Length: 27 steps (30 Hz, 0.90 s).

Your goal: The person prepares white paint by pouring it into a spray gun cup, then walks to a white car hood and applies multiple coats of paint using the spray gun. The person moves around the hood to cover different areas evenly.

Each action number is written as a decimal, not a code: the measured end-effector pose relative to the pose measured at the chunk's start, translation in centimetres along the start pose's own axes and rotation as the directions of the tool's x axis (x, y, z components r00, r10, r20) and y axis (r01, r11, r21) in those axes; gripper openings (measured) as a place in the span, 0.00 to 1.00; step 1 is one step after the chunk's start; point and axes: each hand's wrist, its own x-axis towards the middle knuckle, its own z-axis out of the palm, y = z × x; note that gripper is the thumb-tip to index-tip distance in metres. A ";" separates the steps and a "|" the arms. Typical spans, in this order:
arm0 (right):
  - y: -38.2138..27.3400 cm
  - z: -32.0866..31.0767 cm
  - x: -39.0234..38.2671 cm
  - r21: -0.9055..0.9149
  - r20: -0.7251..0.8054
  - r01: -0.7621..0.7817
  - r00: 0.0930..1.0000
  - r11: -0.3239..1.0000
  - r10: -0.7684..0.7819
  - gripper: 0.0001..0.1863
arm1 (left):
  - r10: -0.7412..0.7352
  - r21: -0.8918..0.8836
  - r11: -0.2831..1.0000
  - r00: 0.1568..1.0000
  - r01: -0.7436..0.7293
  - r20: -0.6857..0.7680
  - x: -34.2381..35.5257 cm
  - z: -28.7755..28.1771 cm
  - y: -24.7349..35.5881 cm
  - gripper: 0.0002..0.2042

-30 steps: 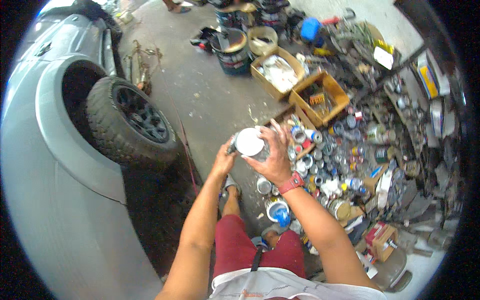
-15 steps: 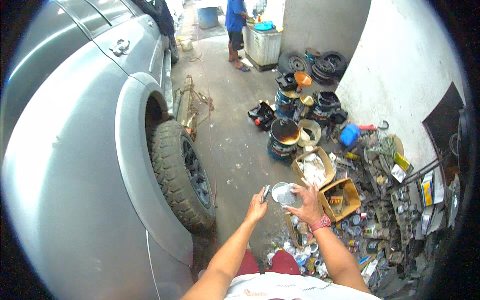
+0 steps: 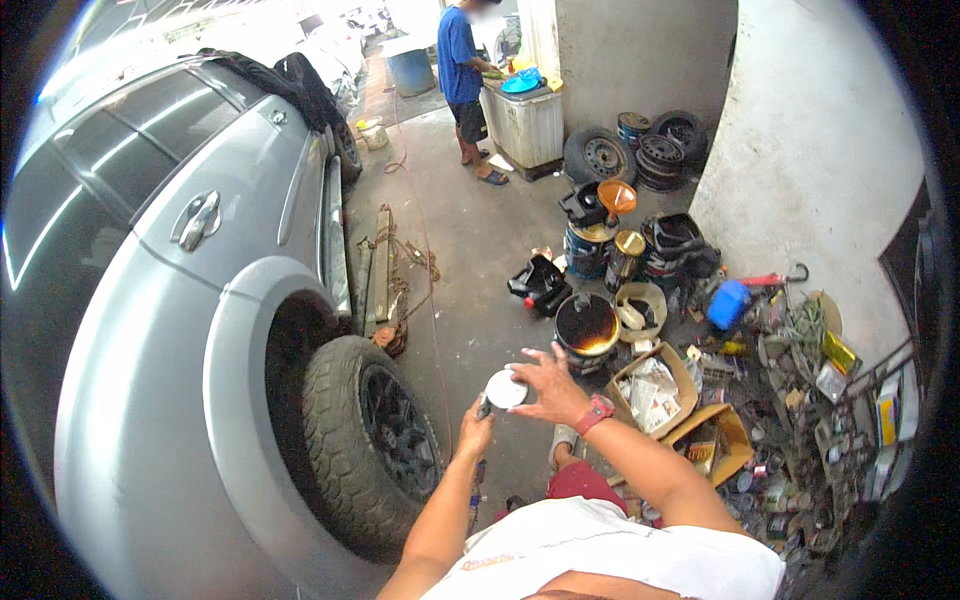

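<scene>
My left hand [image 3: 478, 430] grips a dark metal tool, apparently a spray gun, with a round white-topped cup [image 3: 506, 390] beside it at its top. My right hand [image 3: 550, 385] curls over the cup's right side, fingers wrapped on it, with a red watch at the wrist. Just left of my hands is a silver vehicle [image 3: 150, 400] with a flared wheel arch and a knobby tire [image 3: 335, 440]. Below and right of my hands are cardboard boxes [image 3: 670, 365] holding papers and other items.
Ahead, a co-worker in blue [image 3: 457, 70] stands at a white tub [image 3: 530, 125]. Spare tires [image 3: 590, 155], oil-stained drums [image 3: 585, 325] and a blue jug [image 3: 728, 303] sit along the right, with piled scrap by a white wall [image 3: 800, 150]. A thin hose [image 3: 425, 250] crosses the floor.
My view has tilted up and forward, bringing the co-worker, tub and more of the vehicle's side into sight. I have advanced along the vehicle, still holding the tool and cup with both hands.
</scene>
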 end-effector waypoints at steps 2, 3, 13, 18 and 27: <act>3.5 -1.4 5.5 0.030 0.087 0.007 0.996 1.000 -0.010 0.42 | -0.005 -0.071 0.997 0.998 0.000 -0.068 6.7 0.5 4.0 0.33; 4.5 -1.5 7.7 0.061 0.045 0.052 0.997 0.997 -0.054 0.42 | -0.017 -0.036 0.999 0.991 0.012 -0.136 7.8 0.2 4.8 0.31; 11.8 -3.5 31.8 0.103 0.206 0.265 0.937 0.959 -0.281 0.31 | -0.181 -0.243 0.966 0.903 0.089 -0.390 21.9 -3.1 16.2 0.17; 17.3 -1.0 42.4 0.204 0.206 0.261 0.931 0.944 -0.302 0.50 | -0.229 -0.219 0.963 0.907 0.158 -0.353 32.3 -7.4 20.9 0.12; 23.4 5.0 61.7 0.555 0.363 -0.309 0.925 0.772 0.109 0.46 | -0.134 -0.341 0.940 0.936 0.016 -0.324 58.1 -21.7 32.2 0.05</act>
